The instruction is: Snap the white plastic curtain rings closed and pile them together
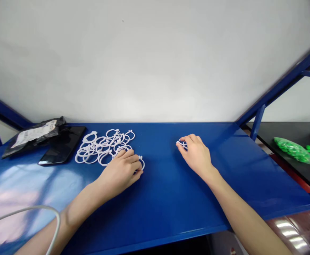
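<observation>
A heap of several white plastic rings (pixel 101 147) lies on the blue shelf (pixel 165 198), left of centre. My left hand (pixel 121 171) rests at the heap's right edge, its fingers curled onto one white ring (pixel 142 162) that shows just past the fingertips. Farther right, my right hand (pixel 196 154) lies on the shelf with its fingers pinched on another white ring (pixel 181 143), only part of which sticks out at the fingertips.
A black phone (pixel 61 148) and a black plastic bag with a white label (pixel 34 134) lie at the shelf's left. A white cable (pixel 32 212) curves near the front left. On a black surface to the right sits a bag of green parts (pixel 294 148). A white wall is behind.
</observation>
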Demonstrator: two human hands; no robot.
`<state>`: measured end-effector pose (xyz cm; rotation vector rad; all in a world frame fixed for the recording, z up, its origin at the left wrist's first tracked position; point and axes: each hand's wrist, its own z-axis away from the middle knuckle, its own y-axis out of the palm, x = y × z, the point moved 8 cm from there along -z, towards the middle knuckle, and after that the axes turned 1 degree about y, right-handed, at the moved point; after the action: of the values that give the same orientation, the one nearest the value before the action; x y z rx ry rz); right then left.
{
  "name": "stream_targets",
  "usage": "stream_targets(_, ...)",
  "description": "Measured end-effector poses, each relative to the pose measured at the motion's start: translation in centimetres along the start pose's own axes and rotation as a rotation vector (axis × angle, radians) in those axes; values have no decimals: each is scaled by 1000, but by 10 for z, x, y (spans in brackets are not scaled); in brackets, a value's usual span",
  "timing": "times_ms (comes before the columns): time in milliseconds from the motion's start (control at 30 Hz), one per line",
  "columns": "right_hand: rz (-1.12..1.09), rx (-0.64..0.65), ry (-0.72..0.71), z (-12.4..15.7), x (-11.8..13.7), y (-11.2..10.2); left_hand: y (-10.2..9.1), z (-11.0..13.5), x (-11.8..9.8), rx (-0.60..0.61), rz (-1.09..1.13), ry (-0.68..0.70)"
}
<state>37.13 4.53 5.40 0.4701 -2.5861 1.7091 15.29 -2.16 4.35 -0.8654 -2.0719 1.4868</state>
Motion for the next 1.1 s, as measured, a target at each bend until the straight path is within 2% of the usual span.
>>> stream_targets(67,-229,62,-50,6,19,4,-4,-2,-14,-72,7,59)
stream_targets(167,-622,301,-78,22,51,20,-9,-3,-36,-166,-31,162)
stream_targets(267,-767,428,-51,35,69,30,-11,-2,-51,-204,-59,225)
stream_targets(500,-1057,515,102,38,69,39,-14,0,-59,-235,-102,250)
stream_targets(667,-1177,553,162,40,71,44,-19,0,-59,-282,-83,241)
stream_targets(767,-1188,511,151,40,70,43,-25,-1,-51,-341,0,165)
stream_targets(900,-1142,402,104,37,66,33,-32,2,-22,-471,161,-116)
stream_targets(967,-1119,358,72,36,65,26,-28,3,-9,-461,306,-228)
stream_targets(1100,-1112,306,7,35,68,17,-11,1,1,-344,597,-334)
